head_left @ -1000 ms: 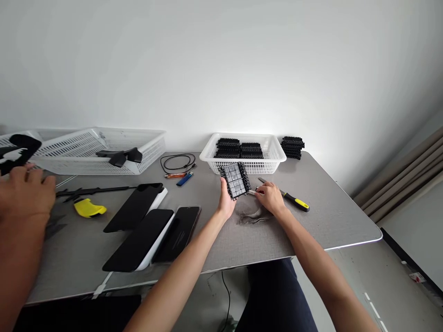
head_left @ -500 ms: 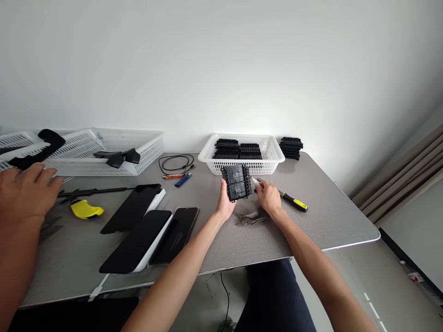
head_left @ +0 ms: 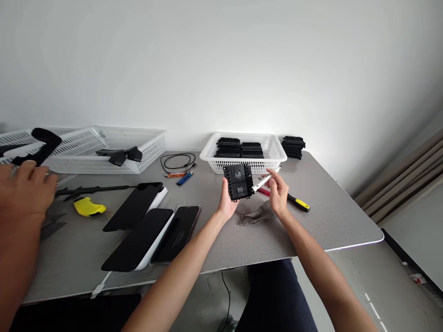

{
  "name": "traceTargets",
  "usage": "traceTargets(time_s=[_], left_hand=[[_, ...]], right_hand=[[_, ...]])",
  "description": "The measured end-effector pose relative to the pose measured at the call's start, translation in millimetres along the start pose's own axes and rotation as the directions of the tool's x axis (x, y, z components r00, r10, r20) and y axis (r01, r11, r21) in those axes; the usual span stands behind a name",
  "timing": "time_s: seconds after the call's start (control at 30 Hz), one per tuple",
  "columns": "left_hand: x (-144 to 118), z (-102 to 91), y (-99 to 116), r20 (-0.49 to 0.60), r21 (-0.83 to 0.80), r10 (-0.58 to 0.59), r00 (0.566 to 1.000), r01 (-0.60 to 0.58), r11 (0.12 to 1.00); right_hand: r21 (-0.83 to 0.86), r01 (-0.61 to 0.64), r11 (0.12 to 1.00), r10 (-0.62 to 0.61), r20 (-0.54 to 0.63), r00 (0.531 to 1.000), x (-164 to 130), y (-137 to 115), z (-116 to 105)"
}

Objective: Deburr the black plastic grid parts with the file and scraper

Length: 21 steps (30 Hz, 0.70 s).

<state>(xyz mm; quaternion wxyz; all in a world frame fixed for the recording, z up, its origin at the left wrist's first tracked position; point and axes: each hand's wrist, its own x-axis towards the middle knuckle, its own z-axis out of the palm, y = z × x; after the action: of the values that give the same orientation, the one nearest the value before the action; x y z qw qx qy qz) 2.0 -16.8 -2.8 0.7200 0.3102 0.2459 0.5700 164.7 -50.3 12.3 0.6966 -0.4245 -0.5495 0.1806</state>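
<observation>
My left hand (head_left: pixel 225 203) holds a black toothed plastic panel (head_left: pixel 238 181) upright above the grey table (head_left: pixel 328 216). My right hand (head_left: pixel 278 193) grips a thin white tool (head_left: pixel 263 180) that slants up to the right, its lower tip touching the panel's right edge. Under both hands lies a small heap of dark shavings (head_left: pixel 253 215). Just behind stands a white basket (head_left: pixel 277 159) with stacks of the same black panels, and one more stack (head_left: pixel 293 147) sits to its right.
A yellow-handled tool (head_left: pixel 298 203) and a red item (head_left: pixel 263 192) lie by my right hand. Black flat covers (head_left: pixel 141 230), a yellow piece (head_left: pixel 88 207), a cable (head_left: pixel 177 162), lighters (head_left: pixel 184 177) and a larger white basket (head_left: pixel 104 152) are at left. Another person's hand (head_left: pixel 26 193) rests far left.
My right hand has lifted the white tool off the table and brought it up against the panel's right edge. The panel has turned more upright. The other person's hand shifted slightly.
</observation>
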Motion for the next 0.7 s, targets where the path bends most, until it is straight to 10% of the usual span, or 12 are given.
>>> traceTargets(time_s=[0.4, 0.7], left_hand=[[-0.6, 0.0, -3.9, -0.027, 0.049, -0.042, 0.999, 0.043, 0.998], [-5.3, 3.3, -2.3, 0.073, 0.026, -0.068, 0.995, 0.066, 0.997]], right_hand=[[-0.019, -0.027, 0.999, 0.028, 0.053, 0.998, -12.5, -11.9, 3.4], [-0.167, -0.084, 0.982, 0.138, 0.345, 0.928, -14.0, -12.9, 11.8]])
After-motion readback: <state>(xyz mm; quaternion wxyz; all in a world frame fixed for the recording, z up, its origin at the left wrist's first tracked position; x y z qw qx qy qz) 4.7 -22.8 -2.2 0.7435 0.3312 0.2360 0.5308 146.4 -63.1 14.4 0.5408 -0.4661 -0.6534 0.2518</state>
